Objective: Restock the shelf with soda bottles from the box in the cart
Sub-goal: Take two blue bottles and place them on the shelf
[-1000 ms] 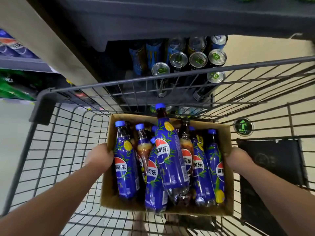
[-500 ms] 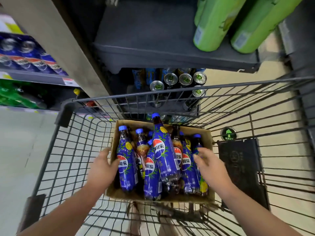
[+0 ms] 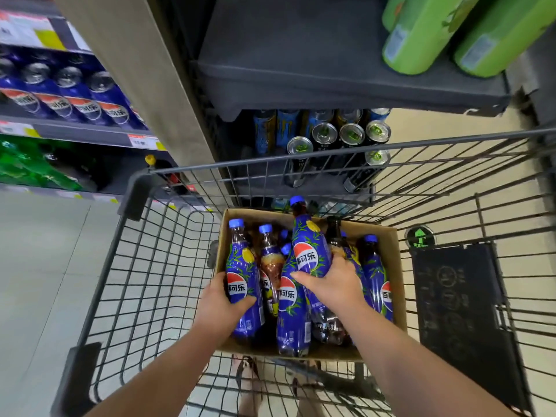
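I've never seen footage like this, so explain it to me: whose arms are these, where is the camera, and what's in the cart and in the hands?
The camera sits on a person's head and looks down, so the two bare arms are the wearer's own. Below them is a wire shopping cart holding a cardboard box full of blue-labelled soda bottles. The left hand wraps around the leftmost bottle. The right hand grips the bottle lying on top of the pile. Beyond the cart stands a dark shelf with green bottles on it and cans underneath.
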`<state>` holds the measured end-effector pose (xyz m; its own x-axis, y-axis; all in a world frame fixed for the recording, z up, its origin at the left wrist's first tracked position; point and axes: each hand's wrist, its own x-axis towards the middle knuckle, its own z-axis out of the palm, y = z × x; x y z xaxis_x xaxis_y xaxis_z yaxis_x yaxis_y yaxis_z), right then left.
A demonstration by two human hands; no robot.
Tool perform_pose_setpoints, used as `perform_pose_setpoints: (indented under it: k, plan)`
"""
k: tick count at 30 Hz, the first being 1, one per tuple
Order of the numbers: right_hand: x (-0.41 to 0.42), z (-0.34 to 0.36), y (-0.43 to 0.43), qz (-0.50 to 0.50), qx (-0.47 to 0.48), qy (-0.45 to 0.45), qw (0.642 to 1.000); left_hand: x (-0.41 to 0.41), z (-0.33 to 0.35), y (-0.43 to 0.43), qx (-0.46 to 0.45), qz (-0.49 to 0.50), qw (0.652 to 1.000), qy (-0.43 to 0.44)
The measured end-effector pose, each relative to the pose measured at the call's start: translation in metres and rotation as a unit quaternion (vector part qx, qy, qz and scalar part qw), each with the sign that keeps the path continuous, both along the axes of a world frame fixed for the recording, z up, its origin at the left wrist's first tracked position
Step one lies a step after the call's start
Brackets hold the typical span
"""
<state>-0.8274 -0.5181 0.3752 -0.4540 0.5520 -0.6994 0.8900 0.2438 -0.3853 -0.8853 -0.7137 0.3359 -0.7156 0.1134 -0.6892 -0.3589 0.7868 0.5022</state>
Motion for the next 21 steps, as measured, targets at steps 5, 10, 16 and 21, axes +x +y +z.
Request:
perform_pose_setpoints:
  k: [5, 10, 16, 21]
  plan:
    - [-0.001, -0.005, -0.003, -0.023, 0.0, 0.014, 1.0, -0.001, -0.012, 0.01, 0.004, 0.021, 0.999, -0.033]
    - [0.022, 0.003, -0.009, -0.137, -0.085, 0.094, 0.982, -0.001, -0.026, 0.009, 0.011, 0.051, 0.997, -0.064]
    - [0.056, 0.028, -0.009, -0.214, -0.11, 0.13, 0.962, 0.002, -0.038, 0.019, 0.031, 0.148, 0.986, -0.073]
    - [0.078, 0.035, -0.011, -0.226, -0.11, 0.142, 0.957, 0.011, -0.043, 0.028, 0.032, 0.18, 0.981, -0.066]
